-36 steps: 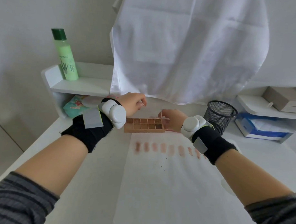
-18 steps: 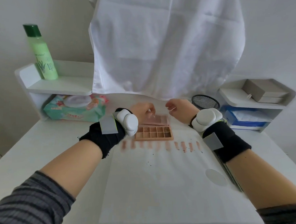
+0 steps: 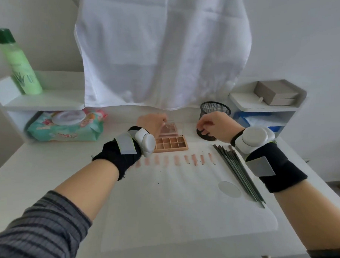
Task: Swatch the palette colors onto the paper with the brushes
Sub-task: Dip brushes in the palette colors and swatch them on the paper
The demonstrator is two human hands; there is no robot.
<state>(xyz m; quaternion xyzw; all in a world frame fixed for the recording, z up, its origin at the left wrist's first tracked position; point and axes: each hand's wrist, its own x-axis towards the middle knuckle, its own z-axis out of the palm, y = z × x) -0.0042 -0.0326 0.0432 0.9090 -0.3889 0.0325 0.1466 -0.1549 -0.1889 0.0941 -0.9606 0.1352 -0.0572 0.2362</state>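
The left hand (image 3: pixel 153 121) pinches the lid of the palette (image 3: pixel 169 143) near the table's (image 3: pixel 48 167) back edge; hold it steady. The right hand (image 3: pixel 216 126) has its fingers curled, maybe on something tiny, I cannot tell. The brushes (image 3: pixel 239 171) lie on the paper's (image 3: pixel 182 206) right edge, tips pointing to the back

Green bottle (image 3: pixel 19 63) on left shelf (image 3: pixel 45 101), wet wipes pack (image 3: pixel 67 127) beneath, white cloth (image 3: pixel 162 51) hanging behind, black mesh cup (image 3: pixel 215 109), grey box (image 3: pixel 276 93) on right shelf (image 3: pixel 262 105), white tabletop (image 3: pixel 48 172).
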